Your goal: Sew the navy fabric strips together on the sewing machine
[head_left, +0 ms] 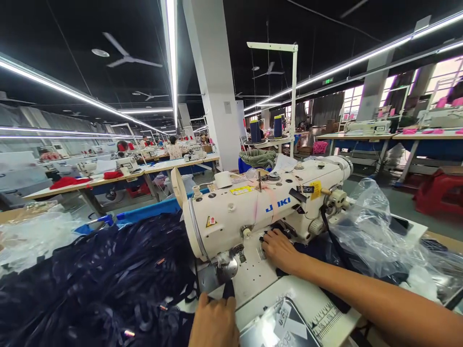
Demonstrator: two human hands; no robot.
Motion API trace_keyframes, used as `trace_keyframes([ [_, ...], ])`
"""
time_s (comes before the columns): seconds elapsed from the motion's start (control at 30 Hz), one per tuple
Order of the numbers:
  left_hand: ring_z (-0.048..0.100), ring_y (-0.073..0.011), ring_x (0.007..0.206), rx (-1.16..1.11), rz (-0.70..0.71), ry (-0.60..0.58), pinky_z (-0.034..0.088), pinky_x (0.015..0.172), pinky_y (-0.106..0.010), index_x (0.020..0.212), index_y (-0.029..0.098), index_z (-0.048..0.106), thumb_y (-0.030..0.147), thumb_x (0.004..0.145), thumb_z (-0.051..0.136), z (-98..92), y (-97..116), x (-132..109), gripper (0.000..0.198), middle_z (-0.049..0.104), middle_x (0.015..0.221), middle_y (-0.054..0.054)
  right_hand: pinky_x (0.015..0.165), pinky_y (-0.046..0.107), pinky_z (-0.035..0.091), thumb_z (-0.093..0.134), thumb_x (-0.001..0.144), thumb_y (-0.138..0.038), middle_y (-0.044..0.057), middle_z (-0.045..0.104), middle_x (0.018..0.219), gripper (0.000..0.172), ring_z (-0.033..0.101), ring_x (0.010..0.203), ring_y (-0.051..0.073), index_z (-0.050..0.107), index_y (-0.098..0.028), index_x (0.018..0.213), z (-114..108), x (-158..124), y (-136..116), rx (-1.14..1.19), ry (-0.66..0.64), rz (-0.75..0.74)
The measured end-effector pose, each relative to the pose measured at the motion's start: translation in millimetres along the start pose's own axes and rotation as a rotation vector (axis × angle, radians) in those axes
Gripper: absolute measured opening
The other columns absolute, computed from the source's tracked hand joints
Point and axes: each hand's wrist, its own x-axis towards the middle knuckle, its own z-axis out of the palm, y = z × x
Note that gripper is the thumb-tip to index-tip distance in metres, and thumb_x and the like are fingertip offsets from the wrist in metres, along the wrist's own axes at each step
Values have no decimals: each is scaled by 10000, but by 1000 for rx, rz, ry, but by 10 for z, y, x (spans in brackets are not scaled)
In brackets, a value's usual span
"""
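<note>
Head view: a white sewing machine [260,207] stood on the table [325,313], and everything else is placed against it. The left hand [214,322] lay at the near edge, just in front of the machine's needle end, its fingers curled and pinching a narrow dark strip [228,289] that ran up toward the presser foot [227,267]; the right hand [280,250] rested flat and unclenched on the machine bed, behind the foot and under the arm, its fingertips on dark fabric [318,250] there; whether it gripped that cloth could not be told. A large heap of dark straps [97,284] lay left of the machine, touching its base; a clear plastic bag [376,231] lay right of it, over more dark cloth; two thread cones [265,129] stood behind the machine.

The risks, as a judgement: the right fingers sat close to the needle area, so a stitch run with the hand unmoved could catch a fingertip; the strip looked slack in front of the foot, so it might feed crooked or bunch; loose straps from the heap could drag under the foot; the bag might slide onto the bed and snag.
</note>
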Motion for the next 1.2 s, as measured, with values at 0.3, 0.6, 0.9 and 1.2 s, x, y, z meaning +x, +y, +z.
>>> trace_keyframes([
  [0.3, 532, -176, 680, -59, 138, 235, 412, 660, -326, 563, 169, 482, -43, 654, 426, 220, -138, 194, 238, 565, 682, -20, 701, 355, 304, 472, 738, -43, 104, 587, 739, 156, 501, 760, 225, 608, -117, 721, -71, 139, -38, -31, -79, 17],
  [0.6, 576, -196, 939, -331, 126, 218, 478, 843, -352, 984, 165, 488, 12, 637, 400, 190, -232, -125, 389, 628, 996, -88, 693, 337, 280, 484, 789, -101, 58, 564, 732, 117, 486, 708, 195, 563, -152, 720, -154, 149, -314, 24, 53, -119],
  [0.9, 529, -222, 1032, -261, 144, 152, 488, 830, -355, 980, 172, 550, 33, 648, 410, 251, -261, -115, 386, 595, 1103, -76, 680, 289, 273, 476, 829, -110, 21, 564, 729, 160, 503, 707, 149, 559, -149, 698, -197, -63, 36, 101, -27, 16],
  [1.2, 453, -216, 1104, -309, 83, 8, 408, 918, -391, 974, 184, 541, -6, 609, 388, 164, -224, -128, 439, 537, 1186, -67, 722, 299, 266, 548, 748, -129, 43, 583, 861, 113, 513, 817, 186, 542, -144, 860, -102, -177, -118, 214, -125, 141],
])
